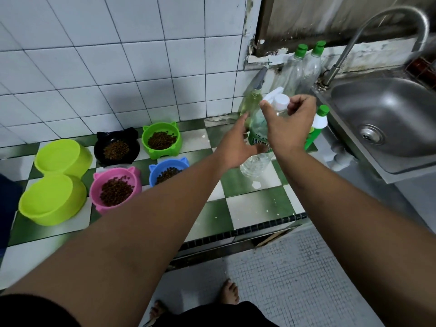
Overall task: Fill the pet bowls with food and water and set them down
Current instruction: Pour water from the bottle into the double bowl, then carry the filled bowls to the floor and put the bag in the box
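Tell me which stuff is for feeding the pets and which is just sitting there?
For the job:
- clear plastic water bottle with white cap
- four cat-eared bowls of kibble: black, green, pink, blue
- two lime round bowls

Just sitting there:
- green-capped bottles
- steel sink

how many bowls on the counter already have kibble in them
4, clustered together on the counter: black bowl back left, green bowl back right, pink bowl front left, blue bowl front right, partly hidden by the left forearm. None seems fully hidden.

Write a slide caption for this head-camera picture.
Both hands grip a clear water bottle on a checkered counter beside four kibble-filled pet bowls.
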Demonstrator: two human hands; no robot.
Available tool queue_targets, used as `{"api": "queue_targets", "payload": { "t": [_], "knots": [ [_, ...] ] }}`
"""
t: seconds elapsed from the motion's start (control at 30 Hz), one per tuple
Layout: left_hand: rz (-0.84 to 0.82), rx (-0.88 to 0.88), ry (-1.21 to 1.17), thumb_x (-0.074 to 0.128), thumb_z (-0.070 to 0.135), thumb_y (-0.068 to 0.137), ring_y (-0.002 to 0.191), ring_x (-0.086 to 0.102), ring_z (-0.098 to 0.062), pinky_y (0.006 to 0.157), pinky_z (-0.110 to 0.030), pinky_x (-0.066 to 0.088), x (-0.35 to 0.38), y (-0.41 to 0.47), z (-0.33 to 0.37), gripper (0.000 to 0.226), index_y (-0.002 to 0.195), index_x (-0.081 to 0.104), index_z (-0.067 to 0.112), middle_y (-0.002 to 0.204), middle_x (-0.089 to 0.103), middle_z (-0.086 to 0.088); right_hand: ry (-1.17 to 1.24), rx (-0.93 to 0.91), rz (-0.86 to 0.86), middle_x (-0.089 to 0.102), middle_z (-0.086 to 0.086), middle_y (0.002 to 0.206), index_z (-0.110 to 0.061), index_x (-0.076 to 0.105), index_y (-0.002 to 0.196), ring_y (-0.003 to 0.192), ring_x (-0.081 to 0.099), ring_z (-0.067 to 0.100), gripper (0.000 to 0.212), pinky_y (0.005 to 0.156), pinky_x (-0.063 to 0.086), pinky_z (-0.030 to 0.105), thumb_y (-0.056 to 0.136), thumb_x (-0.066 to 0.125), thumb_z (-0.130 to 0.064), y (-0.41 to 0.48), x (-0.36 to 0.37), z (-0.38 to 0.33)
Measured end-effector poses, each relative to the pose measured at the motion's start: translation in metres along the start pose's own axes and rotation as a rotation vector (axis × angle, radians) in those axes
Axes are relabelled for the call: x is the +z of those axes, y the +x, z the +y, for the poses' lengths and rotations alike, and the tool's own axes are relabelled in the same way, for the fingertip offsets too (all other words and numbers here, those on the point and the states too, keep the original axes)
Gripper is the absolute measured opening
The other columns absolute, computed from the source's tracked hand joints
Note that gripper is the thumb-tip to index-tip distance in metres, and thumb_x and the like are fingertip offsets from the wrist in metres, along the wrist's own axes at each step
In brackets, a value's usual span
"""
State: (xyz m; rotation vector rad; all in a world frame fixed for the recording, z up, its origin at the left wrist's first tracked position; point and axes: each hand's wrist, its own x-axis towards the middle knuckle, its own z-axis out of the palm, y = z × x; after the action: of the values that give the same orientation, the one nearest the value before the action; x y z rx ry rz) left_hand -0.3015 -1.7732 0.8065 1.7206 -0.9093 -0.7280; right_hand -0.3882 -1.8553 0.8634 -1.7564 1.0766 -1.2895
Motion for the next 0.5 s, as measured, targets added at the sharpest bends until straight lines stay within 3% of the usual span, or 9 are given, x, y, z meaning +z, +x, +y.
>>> {"api": "queue_targets", "payload": {
  "t": [0.1,0.27,0.37,0.5],
  "knots": [
    [0.031,-0.030,0.026,0.092,0.028,0.073,0.134,0.052,-0.017,0.109,-0.034,0.044,-0.018,-0.012,-0.006,0.106,0.159,0.030,0.023,0.148,0.053,-0.005,-0.142,-0.105,0.099,0.049,0.003,0.106,-0.012,0.050,0.105,0.099,0.050,0.024,0.060,0.090,0.045,0.043,0.069,0.079,-0.050,-0.015,-0.007,-0.008],
    [0.209,-0.083,0.114,0.081,0.033,0.085,0.106,0.064,-0.011,0.090,-0.024,0.050,-0.066,-0.044,-0.039,0.063,0.141,0.056,0.021,0.128,0.064,0.001,-0.162,-0.372,0.087,0.050,0.012,0.108,-0.005,0.053,0.106,0.101,0.049,0.028,0.045,0.092,0.043,0.050,0.081,0.073,-0.037,-0.053,0.008,-0.024],
    [0.391,-0.146,0.115,0.076,0.026,0.090,0.089,0.064,-0.009,0.087,-0.027,0.051,-0.105,-0.071,-0.065,0.034,0.121,0.068,0.017,0.107,0.067,0.003,-0.087,-0.397,-0.133,0.053,0.011,0.101,-0.005,0.056,0.102,0.094,0.049,0.023,0.031,0.087,0.041,0.034,0.086,0.068,-0.028,-0.084,0.039,-0.026],
    [0.580,-0.250,0.177,0.069,0.024,0.093,0.095,0.068,-0.018,0.093,-0.035,0.054,-0.168,-0.118,-0.096,0.025,0.116,0.072,0.013,0.103,0.073,-0.002,-0.057,-0.044,-0.526,0.060,0.004,0.081,-0.011,0.063,0.097,0.072,0.055,0.017,0.016,0.069,0.045,0.022,0.088,0.065,-0.023,-0.121,0.084,-0.016]
  ]
}}
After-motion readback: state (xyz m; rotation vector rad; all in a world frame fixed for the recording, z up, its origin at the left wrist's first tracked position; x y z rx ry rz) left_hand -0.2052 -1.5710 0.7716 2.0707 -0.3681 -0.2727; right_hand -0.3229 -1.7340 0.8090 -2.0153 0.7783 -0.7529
